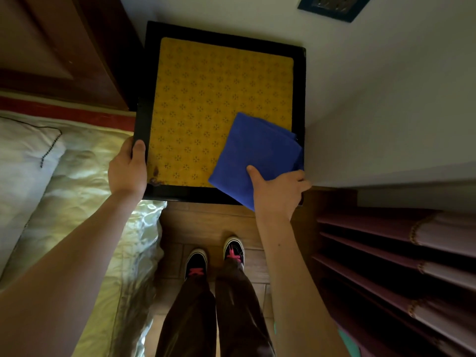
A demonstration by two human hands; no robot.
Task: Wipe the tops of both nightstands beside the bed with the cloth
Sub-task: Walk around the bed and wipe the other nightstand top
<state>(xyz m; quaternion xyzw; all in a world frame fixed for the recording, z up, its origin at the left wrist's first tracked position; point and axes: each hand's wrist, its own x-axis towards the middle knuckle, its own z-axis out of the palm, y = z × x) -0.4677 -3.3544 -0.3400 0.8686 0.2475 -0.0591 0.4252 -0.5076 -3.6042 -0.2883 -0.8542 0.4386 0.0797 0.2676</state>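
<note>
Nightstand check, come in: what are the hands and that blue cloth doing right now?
Left hand gripping the nightstand at its front-left edge. Right hand pressing the blue cloth on the front-right corner. Nothing else on the yellow top.

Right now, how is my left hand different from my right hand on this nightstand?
The left hand grips the nightstand at its near left edge, bare; the right hand holds the blue cloth at the near right corner. The left thumb rests on the black frame, the right thumb on cloth. Both sit at the near side.
</note>
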